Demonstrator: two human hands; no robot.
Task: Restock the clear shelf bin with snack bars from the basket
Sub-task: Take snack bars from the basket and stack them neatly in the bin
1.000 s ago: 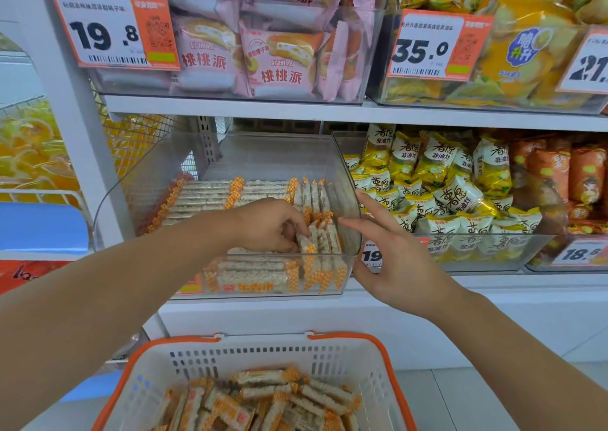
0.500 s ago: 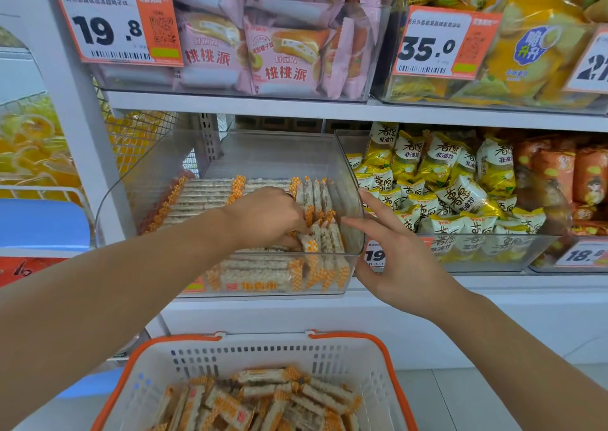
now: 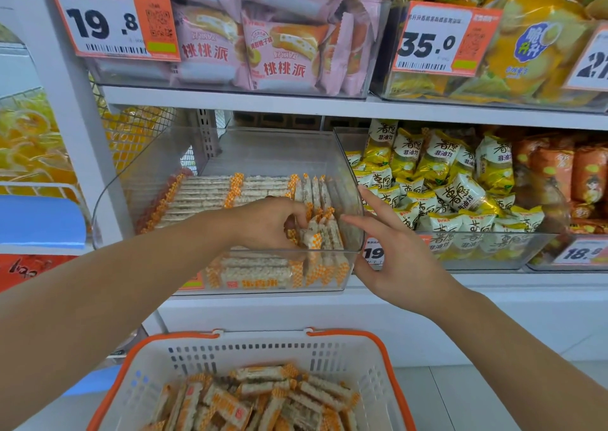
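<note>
Inside the clear shelf bin (image 3: pixel 348 180), on the middle shelf, the person's left hand (image 3: pixel 263 223) reaches over the front wall with its fingers curled down onto the snack bars (image 3: pixel 316 233) standing on edge at the right end. It looks to be pinching or nudging one upright, though whether a bar is truly gripped I cannot tell. The right hand (image 3: pixel 391 253) is spread and relaxed, fingers straight, its fingertips at the bin's right front corner, probably to steady the bin while the row is packed. The rest of the bin holds bars lying flat in neat rows (image 3: pixel 204 197), so the upright ones seem meant to fill the leftover gap. Below, the orange-rimmed basket (image 3: pixel 391 381) holds plenty more bars (image 3: pixel 263 397), so much restocking remains.
</note>
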